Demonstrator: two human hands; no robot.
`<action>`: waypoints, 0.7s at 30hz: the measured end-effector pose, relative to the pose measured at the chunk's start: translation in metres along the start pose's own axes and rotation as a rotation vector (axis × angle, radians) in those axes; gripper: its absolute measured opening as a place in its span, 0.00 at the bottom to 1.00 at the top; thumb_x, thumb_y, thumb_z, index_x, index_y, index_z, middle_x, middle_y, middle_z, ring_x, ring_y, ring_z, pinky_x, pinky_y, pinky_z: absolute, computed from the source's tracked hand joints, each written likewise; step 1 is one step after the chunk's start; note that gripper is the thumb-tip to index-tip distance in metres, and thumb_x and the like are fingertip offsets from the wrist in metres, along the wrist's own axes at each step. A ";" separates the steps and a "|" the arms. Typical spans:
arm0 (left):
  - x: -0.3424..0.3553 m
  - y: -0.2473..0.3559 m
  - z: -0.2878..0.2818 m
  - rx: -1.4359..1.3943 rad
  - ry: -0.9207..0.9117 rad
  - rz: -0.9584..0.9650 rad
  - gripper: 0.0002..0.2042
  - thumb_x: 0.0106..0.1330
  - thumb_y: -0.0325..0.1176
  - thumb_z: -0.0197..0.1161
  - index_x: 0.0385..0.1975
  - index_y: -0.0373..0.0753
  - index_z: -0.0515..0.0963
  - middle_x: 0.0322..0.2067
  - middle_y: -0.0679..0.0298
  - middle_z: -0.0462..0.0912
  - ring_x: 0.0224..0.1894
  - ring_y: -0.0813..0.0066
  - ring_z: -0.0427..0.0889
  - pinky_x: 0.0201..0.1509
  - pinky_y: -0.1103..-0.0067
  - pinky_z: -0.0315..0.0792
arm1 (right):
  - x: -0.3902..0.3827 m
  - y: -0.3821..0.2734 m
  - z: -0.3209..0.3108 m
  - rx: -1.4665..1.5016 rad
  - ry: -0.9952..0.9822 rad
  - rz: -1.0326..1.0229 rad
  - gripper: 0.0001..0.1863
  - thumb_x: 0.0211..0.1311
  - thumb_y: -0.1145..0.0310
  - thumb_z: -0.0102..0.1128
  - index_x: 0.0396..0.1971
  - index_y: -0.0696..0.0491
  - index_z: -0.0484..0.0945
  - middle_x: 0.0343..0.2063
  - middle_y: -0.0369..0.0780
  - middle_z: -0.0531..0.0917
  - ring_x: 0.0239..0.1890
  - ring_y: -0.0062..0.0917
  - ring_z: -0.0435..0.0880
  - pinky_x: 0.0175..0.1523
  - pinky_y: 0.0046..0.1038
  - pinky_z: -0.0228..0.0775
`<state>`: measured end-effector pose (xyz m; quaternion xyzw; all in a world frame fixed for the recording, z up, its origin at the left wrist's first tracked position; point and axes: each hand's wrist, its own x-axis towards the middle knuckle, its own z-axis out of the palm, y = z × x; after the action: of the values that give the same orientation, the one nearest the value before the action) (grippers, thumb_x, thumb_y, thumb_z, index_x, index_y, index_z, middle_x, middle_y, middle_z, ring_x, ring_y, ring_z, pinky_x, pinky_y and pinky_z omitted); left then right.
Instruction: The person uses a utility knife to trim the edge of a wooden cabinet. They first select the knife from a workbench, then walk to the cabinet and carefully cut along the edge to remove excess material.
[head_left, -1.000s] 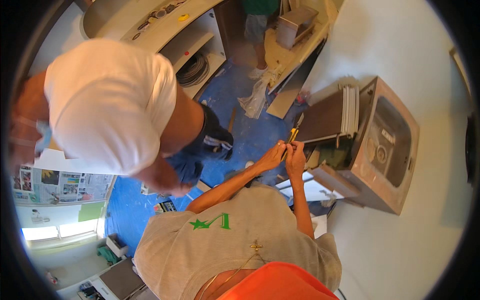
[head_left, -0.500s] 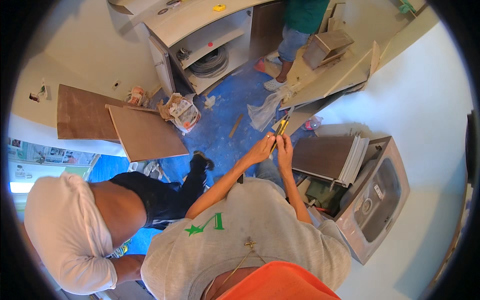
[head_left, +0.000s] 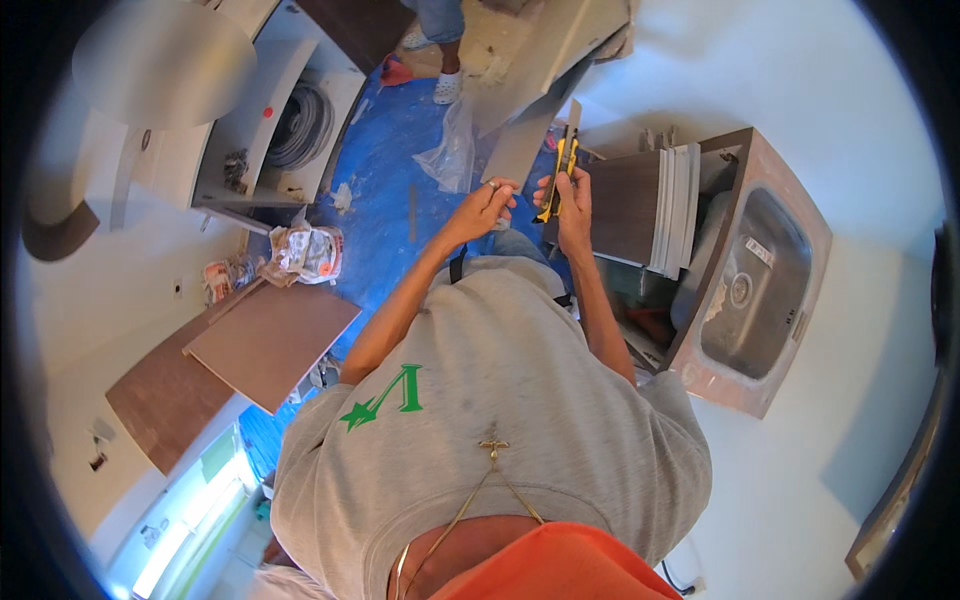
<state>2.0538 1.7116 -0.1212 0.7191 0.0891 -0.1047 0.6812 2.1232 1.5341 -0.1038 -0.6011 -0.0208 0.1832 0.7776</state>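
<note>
My right hand (head_left: 570, 205) is closed around a yellow and black utility knife (head_left: 566, 160), held upright with its long blade out at the top. To its left, my left hand (head_left: 482, 212) is apart from the knife, its fingers curled and pressed together. Whatever is between those fingers, if anything, is too small to make out. Both hands are out in front of my grey shirt, above the blue floor. Just right of the knife are a dark brown cabinet panel (head_left: 622, 205) and a stack of pale boards (head_left: 676, 210).
A cabinet with a steel sink (head_left: 755, 285) stands at right. Brown panels (head_left: 275, 335) and a full bag (head_left: 303, 252) lie at left. An open cabinet holds a coil of grey cable (head_left: 300, 125). Clear plastic sheet (head_left: 450, 150) lies near another person's foot (head_left: 447, 88). Boards (head_left: 560, 50) lean beyond.
My hands were together at the knife; the left has come away and the right now holds it alone. The view has swung, and the person at left is mostly out of it.
</note>
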 end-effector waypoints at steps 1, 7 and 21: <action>0.013 0.006 -0.001 0.010 -0.029 0.019 0.14 0.78 0.38 0.45 0.51 0.35 0.72 0.37 0.60 0.79 0.35 0.73 0.80 0.43 0.75 0.76 | 0.010 -0.003 -0.005 -0.006 0.022 0.011 0.14 0.76 0.61 0.47 0.50 0.55 0.66 0.34 0.40 0.81 0.32 0.21 0.82 0.38 0.24 0.78; 0.073 0.019 0.019 -0.223 0.085 0.059 0.15 0.78 0.39 0.45 0.46 0.32 0.73 0.35 0.63 0.78 0.34 0.76 0.78 0.41 0.77 0.75 | 0.037 -0.010 -0.012 0.268 0.010 0.231 0.12 0.76 0.61 0.45 0.48 0.55 0.67 0.30 0.38 0.80 0.27 0.20 0.80 0.32 0.21 0.74; 0.095 0.035 -0.064 -0.035 -0.009 -0.117 0.16 0.78 0.40 0.46 0.52 0.34 0.72 0.41 0.60 0.79 0.43 0.75 0.80 0.49 0.77 0.73 | 0.138 -0.004 0.024 0.172 0.076 0.172 0.16 0.73 0.57 0.53 0.47 0.53 0.66 0.28 0.38 0.79 0.23 0.20 0.78 0.27 0.21 0.70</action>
<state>2.1562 1.7720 -0.1100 0.7001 0.1298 -0.1460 0.6868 2.2471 1.5988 -0.1195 -0.5383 0.0761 0.2277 0.8079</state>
